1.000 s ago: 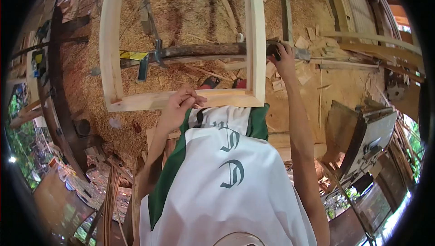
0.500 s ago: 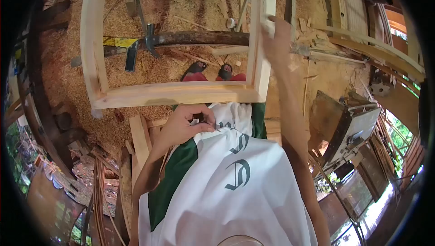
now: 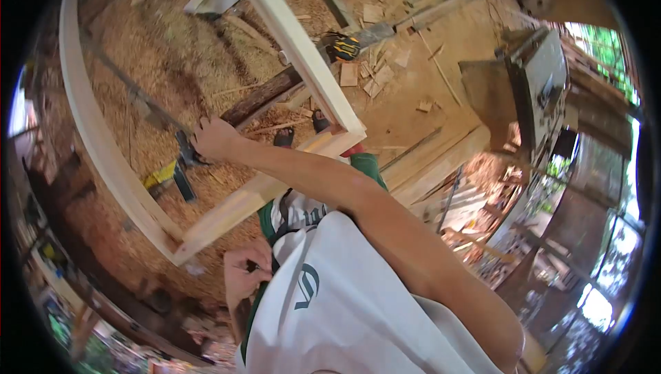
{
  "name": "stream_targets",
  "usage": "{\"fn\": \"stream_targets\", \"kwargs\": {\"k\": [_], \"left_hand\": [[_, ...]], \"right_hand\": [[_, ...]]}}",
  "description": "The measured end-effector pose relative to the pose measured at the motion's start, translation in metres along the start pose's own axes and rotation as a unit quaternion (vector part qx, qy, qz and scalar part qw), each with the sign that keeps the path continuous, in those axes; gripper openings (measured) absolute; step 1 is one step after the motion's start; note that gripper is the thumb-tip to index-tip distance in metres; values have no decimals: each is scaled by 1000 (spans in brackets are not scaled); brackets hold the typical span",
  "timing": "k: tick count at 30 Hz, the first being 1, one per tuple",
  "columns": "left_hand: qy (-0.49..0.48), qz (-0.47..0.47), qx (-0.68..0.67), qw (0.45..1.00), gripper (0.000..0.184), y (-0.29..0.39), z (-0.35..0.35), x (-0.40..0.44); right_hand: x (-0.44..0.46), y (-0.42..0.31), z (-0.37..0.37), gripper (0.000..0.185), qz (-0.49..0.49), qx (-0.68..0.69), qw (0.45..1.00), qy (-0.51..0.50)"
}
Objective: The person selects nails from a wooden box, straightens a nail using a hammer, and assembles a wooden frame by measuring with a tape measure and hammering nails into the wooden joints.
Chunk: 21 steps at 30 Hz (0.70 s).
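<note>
My right hand [image 3: 215, 139] reaches across the front rail of a pale wooden frame [image 3: 237, 202], its fingers slightly bent and parted. Its fingertips are beside the dark head of a claw hammer [image 3: 184, 150]; whether they touch it is too blurred to tell. The hammer's handle slants away to the upper left. Low in front of the white and green shirt [image 3: 330, 298], my left hand [image 3: 246, 267] is closed in a pinch. What it pinches, if anything, I cannot make out. Close to the hammer lies a yellow tool with a dark blade-like end [image 3: 165, 173].
A black and yellow tape measure [image 3: 344, 47] rests beyond the frame's right rail, near wood offcuts [image 3: 377, 81]. A dark wooden bar [image 3: 261, 99] crosses beneath the frame. Sawdust [image 3: 165, 57] covers the ground. A tilted metal-topped machine or box [image 3: 544, 85] stands at right.
My right hand has moved from the frame's right rail across to the hammer. My left hand keeps its pinch by the shirt. The view has turned, so the frame appears tilted.
</note>
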<state>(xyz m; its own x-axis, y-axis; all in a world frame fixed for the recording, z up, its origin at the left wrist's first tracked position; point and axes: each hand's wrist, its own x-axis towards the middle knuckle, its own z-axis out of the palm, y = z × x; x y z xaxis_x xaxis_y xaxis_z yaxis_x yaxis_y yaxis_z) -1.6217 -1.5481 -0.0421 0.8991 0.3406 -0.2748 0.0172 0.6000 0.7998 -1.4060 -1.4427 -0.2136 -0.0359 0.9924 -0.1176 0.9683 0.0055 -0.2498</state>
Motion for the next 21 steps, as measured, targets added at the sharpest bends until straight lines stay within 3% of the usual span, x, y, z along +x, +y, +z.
{"fn": "stream_targets", "kwargs": {"k": [1,3,5,7,10,12,13,14,15,16,18,19,20,21], "left_hand": [[-29,2,-56,998,27,7,4,10],[7,8,-160,987,30,31,34,34],[21,-5,-197,980,30,57,36,53],[30,-67,-191,979,26,87,13,76],[-33,25,-55,998,18,117,-13,147],[-21,84,183,979,20,113,-14,221],[34,106,363,925,24,101,-8,264],[21,58,530,846,25,99,25,294],[-109,123,554,816,24,78,29,326],[-200,136,569,786,31,57,37,358],[-350,294,678,575,42,28,63,386],[-386,298,695,528,52,10,69,390],[-422,300,709,479,62,-10,71,390],[-425,294,709,480,62,-27,74,393]], "right_hand": [[-11,6,-20,45,-10,1,1000,19],[-38,15,-54,43,-7,-1,999,44],[-70,20,-83,40,65,88,984,141],[-116,28,-153,38,215,314,922,64],[-198,49,-181,31,353,424,812,191],[-263,53,-180,27,412,472,730,274],[-293,49,-172,25,449,566,631,284],[-323,45,-164,24,484,641,513,304],[-347,39,-157,24,502,746,327,292],[-361,29,-147,20,537,722,281,333],[-380,-2,-126,16,559,702,182,402],[-388,-15,-117,14,548,703,131,434],[-400,-32,-102,14,550,704,124,431],[-413,-48,-86,13,529,717,73,447]]}}
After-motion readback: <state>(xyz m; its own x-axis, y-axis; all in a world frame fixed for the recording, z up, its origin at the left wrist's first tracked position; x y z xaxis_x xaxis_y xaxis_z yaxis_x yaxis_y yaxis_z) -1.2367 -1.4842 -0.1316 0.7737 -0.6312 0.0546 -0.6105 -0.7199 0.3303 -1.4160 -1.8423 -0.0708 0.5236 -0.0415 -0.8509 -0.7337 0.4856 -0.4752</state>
